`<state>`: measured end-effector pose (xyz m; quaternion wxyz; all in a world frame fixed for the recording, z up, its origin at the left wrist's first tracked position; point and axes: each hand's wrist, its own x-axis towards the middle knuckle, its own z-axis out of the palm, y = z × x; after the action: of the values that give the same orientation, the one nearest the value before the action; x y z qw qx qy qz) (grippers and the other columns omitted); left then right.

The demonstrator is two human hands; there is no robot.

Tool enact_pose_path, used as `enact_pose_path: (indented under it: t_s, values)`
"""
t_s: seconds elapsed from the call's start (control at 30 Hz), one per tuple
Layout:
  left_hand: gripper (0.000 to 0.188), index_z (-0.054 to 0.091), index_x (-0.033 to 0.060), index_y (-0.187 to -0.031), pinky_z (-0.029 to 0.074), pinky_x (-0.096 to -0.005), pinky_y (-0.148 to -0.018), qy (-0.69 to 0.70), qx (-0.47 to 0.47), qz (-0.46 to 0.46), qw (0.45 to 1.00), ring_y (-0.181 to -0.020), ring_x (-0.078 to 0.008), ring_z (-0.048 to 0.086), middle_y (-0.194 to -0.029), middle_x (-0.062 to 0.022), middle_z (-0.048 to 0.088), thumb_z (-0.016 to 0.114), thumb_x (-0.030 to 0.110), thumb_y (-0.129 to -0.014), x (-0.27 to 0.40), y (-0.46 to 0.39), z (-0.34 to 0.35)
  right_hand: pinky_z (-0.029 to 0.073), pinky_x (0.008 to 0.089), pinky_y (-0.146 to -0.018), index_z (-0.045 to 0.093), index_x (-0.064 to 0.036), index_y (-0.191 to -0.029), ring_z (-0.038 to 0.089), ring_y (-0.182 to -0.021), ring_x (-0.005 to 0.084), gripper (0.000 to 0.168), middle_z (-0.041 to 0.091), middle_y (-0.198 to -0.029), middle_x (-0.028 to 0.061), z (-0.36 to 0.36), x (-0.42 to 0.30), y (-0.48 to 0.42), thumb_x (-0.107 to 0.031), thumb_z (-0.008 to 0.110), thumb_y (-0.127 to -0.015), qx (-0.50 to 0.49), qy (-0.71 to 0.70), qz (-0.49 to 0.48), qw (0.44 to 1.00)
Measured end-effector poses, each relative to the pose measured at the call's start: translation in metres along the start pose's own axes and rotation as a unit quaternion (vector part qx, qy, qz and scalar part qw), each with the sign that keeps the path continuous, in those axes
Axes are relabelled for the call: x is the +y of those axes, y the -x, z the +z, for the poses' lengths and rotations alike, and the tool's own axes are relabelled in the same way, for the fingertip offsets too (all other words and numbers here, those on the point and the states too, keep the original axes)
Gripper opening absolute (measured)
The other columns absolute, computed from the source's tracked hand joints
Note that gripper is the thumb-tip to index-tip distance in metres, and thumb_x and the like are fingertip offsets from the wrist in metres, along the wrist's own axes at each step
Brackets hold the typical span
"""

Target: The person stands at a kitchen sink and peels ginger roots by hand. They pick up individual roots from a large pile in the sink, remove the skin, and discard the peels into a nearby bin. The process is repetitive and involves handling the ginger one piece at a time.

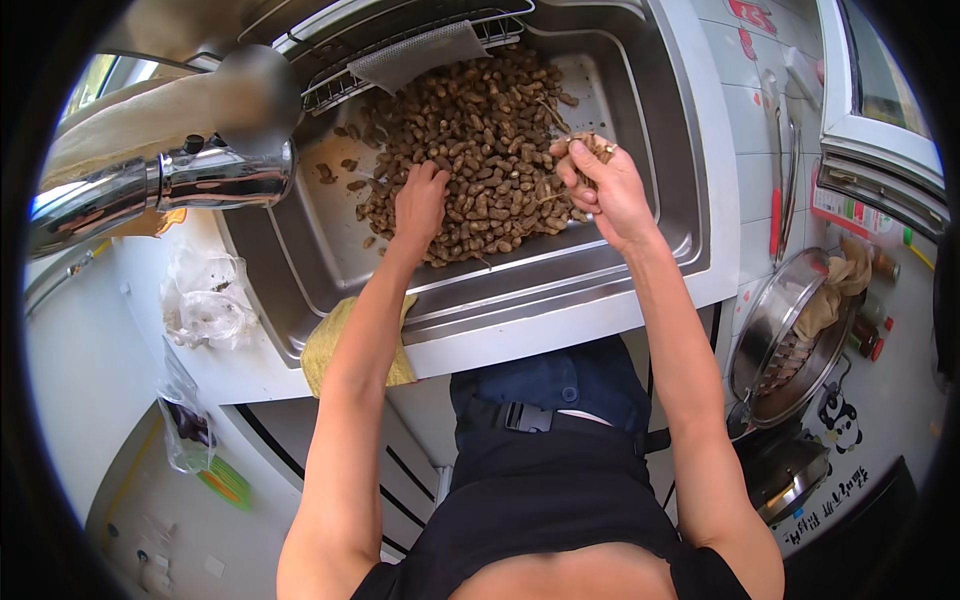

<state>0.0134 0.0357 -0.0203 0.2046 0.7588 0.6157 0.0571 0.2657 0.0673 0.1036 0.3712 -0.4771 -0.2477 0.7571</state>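
Observation:
A large heap of unshelled peanuts (487,195), brown with soil, covers much of the floor of a stainless steel sink (330,247). My left hand (422,199) reaches palm down onto the heap's left side, fingers bent among the shells. What lies under its fingertips is hidden. Over the heap's right edge, my right hand (606,180) is raised and curled around a small clump of brown peanuts, partly hidden by its fingers. A thin dry stalk (553,116) lies on the heap close by.
A wire rack (322,94) with a grey mesh cloth (420,56) crosses the sink's back. A chrome faucet (225,174) juts in from the left. A yellow cloth (330,345) drapes over the front rim, near a crumpled plastic bag (206,296). Metal pots (780,337) stand right.

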Motion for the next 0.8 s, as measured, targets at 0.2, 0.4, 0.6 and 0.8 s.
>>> enact_pose_path:
  t_s: [0.2, 0.4, 0.6, 0.8]
  values:
    - [0.012, 0.058, 0.0018, -0.086, 0.047, -0.0353, -0.07, 0.049, 0.049, -0.038, 0.997, -0.091, -0.0263, 0.052, -0.094, -0.0081, 0.055, 0.059, -0.001, -0.075, -0.004, -0.002, 0.008, 0.025, 0.017, -0.042, 0.054, -0.004, -0.092, 0.033, -0.049, 0.0026, 0.014, 0.047, -0.066, -0.0025, 0.012, 0.025, -0.019, -0.014, 0.045, -0.094, -0.009, 0.0, 0.062, 0.998]
    - [0.005, 0.058, 0.0046, -0.088, 0.045, -0.0272, -0.075, 0.518, 0.062, -0.289, 0.802, -0.086, -0.0119, 0.055, -0.098, -0.0013, 0.058, 0.059, 0.008, -0.085, -0.004, 0.006, -0.01, 0.038, 0.0221, -0.053, 0.059, -0.003, -0.091, 0.047, -0.061, 0.0057, 0.013, 0.055, -0.073, -0.0003, 0.024, 0.046, -0.035, -0.016, 0.055, -0.089, -0.018, 0.109, 0.053, 0.993]
    - [0.003, 0.055, 0.0083, -0.088, 0.046, -0.0264, -0.08, 0.686, -0.04, -0.235, 0.687, -0.085, -0.0087, 0.054, -0.09, 0.002, 0.055, 0.058, 0.009, -0.087, 0.025, 0.003, -0.051, 0.045, 0.0383, -0.062, 0.062, 0.003, -0.091, 0.061, -0.069, 0.0328, 0.029, 0.06, -0.07, 0.0204, 0.056, 0.077, -0.059, -0.022, 0.067, -0.076, -0.031, 0.393, -0.157, 0.905]
    - [0.004, 0.056, 0.006, -0.089, 0.05, -0.0288, -0.08, 0.779, -0.033, -0.249, 0.575, -0.083, -0.0115, 0.056, -0.088, -0.0016, 0.057, 0.058, 0.008, -0.087, 0.007, 0.012, -0.064, 0.044, 0.0362, -0.058, 0.065, -0.001, -0.084, 0.058, -0.06, 0.0285, 0.023, 0.058, -0.063, 0.0167, 0.075, 0.069, -0.064, -0.022, 0.067, -0.075, -0.08, 0.387, -0.153, 0.906]
